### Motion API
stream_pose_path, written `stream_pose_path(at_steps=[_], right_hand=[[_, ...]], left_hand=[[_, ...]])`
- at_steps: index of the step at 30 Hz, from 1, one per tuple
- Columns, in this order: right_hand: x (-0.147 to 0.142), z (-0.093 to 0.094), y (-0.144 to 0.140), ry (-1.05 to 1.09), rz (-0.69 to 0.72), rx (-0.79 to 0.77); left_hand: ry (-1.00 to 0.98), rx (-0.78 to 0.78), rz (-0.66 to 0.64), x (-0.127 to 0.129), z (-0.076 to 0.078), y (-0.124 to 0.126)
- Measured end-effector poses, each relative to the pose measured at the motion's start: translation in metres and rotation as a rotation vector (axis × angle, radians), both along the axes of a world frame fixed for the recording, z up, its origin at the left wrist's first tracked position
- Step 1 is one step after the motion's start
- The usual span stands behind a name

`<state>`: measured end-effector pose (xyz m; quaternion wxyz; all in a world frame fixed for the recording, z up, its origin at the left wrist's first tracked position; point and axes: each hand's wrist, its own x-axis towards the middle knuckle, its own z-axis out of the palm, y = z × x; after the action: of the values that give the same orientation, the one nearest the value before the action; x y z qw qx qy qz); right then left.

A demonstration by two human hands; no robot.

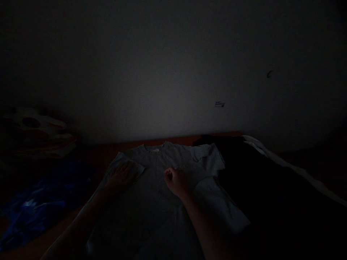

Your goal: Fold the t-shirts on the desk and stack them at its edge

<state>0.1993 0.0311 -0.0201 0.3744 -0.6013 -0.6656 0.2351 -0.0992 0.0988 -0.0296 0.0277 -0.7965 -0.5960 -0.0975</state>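
Note:
A grey short-sleeved T-shirt (154,187) lies spread out in front of me, its neckline at the far end with a small label inside. My left hand (120,176) rests flat on the shirt's left sleeve area, fingers stretched out, where the sleeve is folded inward. Over the middle of the chest is my right hand (175,180), its fingers curled in towards the thumb around a small dark gap; I see no cloth pulled up in it. The right sleeve is rumpled, and a loose fold of the shirt lies below it. Dim light hides fine detail.
Dark black cloth (260,187) with a pale edge lies to the right. Bunched blue fabric (46,204) sits at the left, and behind it a white and reddish pile (40,133). A pale wall (162,72) rises beyond the brown surface (100,150).

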Motion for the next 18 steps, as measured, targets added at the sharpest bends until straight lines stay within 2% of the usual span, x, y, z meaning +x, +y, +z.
stream_pose_path(at_steps=[2,4,8,11,14,18], right_hand=[[0.001,-0.001,0.001,0.013,-0.004,0.016],[0.000,-0.004,0.001,0.035,-0.012,0.039],[-0.005,-0.011,0.004,0.075,-0.079,0.107],[0.004,-0.009,0.010,0.080,-0.175,0.155],[0.041,0.007,0.017,0.042,-0.314,0.177],[0.126,0.033,0.022,-0.077,-0.596,0.161]], left_hand=[[0.056,0.003,0.011,0.013,0.004,-0.003],[0.025,0.025,-0.002,0.032,0.007,-0.009],[-0.158,0.091,-0.164,0.066,-0.001,-0.030],[-0.248,0.084,-0.259,0.073,-0.009,-0.039],[-0.306,0.065,-0.271,0.071,-0.011,-0.040],[-0.320,0.038,-0.244,0.071,-0.008,-0.038]])
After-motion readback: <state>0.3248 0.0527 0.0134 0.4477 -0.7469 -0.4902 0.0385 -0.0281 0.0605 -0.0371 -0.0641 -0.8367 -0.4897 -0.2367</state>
